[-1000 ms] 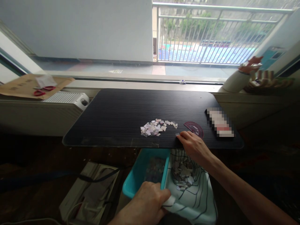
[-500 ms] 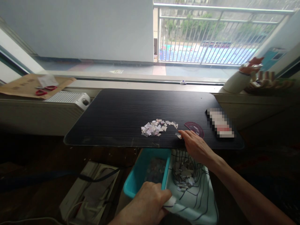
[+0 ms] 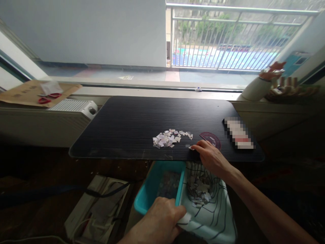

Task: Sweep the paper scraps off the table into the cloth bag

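On the black table (image 3: pixel 132 118) lies a loose pile of small white pieces (image 3: pixel 165 139), like cut paper or plastic. My right hand (image 3: pixel 212 157) rests near the front edge with thumb and fingers closed on one small white piece (image 3: pixel 191 148). A clear scrap (image 3: pixel 187 146) lies beside its fingertips. Behind that hand is a purple protractor (image 3: pixel 214 138), partly covered. My left hand (image 3: pixel 161 217) is closed over the near side of the bins, a white piece (image 3: pixel 185 219) pinched at its thumb. Below the table stand a turquoise bin (image 3: pixel 139 202) and a pale lined bin (image 3: pixel 215 217), both holding scraps.
A blurred-out phone-like object (image 3: pixel 238 133) lies at the table's right. Red-handled scissors (image 3: pixel 48 98) lie on a brown envelope (image 3: pixel 22 93) at left. A white radiator (image 3: pixel 73 105) adjoins the table. An open box (image 3: pixel 101 206) and cables are on the floor.
My right hand's fingertips have shifted slightly left and closed on the small white piece, which has moved left a little. My left hand has stayed in place.
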Tool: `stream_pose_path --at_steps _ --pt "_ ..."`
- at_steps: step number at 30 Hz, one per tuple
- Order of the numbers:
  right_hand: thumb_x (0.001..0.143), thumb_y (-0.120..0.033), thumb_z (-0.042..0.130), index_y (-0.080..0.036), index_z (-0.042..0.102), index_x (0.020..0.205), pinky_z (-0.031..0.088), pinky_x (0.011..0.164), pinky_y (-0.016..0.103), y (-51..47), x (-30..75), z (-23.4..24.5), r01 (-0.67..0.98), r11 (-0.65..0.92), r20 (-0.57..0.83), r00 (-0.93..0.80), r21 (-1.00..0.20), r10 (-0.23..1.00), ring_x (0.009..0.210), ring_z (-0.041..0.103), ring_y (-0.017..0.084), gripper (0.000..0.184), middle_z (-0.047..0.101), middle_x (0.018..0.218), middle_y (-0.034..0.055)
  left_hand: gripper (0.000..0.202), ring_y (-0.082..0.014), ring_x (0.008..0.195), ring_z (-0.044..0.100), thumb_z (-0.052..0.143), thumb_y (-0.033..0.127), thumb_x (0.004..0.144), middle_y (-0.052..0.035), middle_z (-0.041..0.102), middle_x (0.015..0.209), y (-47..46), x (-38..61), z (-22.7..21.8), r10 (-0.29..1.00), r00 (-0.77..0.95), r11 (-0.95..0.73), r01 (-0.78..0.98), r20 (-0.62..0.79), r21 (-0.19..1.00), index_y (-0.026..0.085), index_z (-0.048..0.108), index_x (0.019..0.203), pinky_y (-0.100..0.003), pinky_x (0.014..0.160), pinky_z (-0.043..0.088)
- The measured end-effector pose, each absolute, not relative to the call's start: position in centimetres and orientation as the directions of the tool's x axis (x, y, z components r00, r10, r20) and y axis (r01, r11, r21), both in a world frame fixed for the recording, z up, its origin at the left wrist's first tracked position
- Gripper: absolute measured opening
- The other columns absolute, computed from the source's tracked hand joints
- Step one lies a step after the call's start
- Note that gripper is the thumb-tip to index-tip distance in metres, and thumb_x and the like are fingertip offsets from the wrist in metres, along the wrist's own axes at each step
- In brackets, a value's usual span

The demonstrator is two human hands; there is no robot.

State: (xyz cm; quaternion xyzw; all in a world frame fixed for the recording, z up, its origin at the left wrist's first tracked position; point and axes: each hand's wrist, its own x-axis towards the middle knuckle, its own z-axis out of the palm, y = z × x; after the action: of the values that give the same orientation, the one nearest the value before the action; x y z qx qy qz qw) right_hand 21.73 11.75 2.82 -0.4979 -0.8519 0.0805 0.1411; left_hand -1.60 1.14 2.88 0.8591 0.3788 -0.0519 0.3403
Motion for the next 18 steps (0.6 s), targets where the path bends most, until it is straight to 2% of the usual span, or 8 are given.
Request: stream_pose_path --at_steps 5,12,15,18 --pt "0.091 -0.019 0.043 -0.018 0.066 0.09 0.045 0.08 0.031 11.9 21.5 3.1 0.831 0.473 0.205 -0.429 -0.294 0.88 0.088 0.055 0.018 0.023 0.061 0.091 0.0074 0.005 -0.0221 0.074 0.062 0.059 0.026 0.079 -0.0025 0.065 0.081 1.2 -1.6 3.1 0.607 0.7 -0.467 0.697 -0.376 0.543 0.021 0.06 0.082 -0.025 0.06 0.041" --pt "0.089 -0.017 0.045 -0.022 0.067 0.091 0.044 0.078 0.027 12.0 22.4 3.9 0.86 0.456 0.158 -0.43 -0.228 0.889 0.089 0.056 0.017 0.023 0.063 0.094 0.0044 0.006 -0.023 0.073 0.062 0.059 0.025 0.079 -0.0031 0.065 0.081 1.1 -1.7 2.7 0.611 0.703 -0.491 0.697 -0.364 0.522 0.021 0.06 0.083 -0.026 0.06 0.041" --pt "0.088 -0.025 0.048 -0.021 0.065 0.099 0.043 0.079 0.03 12.5 24.2 4.3 0.945 0.299 0.168 -0.276 -0.133 0.946 0.092 0.057 0.02 0.021 0.063 0.099 0.0069 0.006 -0.0232 0.073 0.062 0.059 0.026 0.079 -0.0028 0.065 0.08 1.2 -1.7 2.7 0.619 0.703 -0.503 0.697 -0.35 0.511 0.022 0.06 0.083 -0.027 0.06 0.041" --pt "0.081 -0.046 0.055 -0.019 0.06 0.111 0.042 0.073 0.034 13.5 25.9 4.2 0.997 0.061 0.124 -0.056 -0.037 0.991 0.09 0.057 0.025 0.041 0.062 0.099 0.0108 0.005 -0.0217 0.072 0.061 0.059 0.026 0.079 -0.0025 0.065 0.08 1.4 -1.5 2.7 0.61 0.708 -0.492 0.691 -0.357 0.53 0.021 0.059 0.081 -0.026 0.059 0.04"
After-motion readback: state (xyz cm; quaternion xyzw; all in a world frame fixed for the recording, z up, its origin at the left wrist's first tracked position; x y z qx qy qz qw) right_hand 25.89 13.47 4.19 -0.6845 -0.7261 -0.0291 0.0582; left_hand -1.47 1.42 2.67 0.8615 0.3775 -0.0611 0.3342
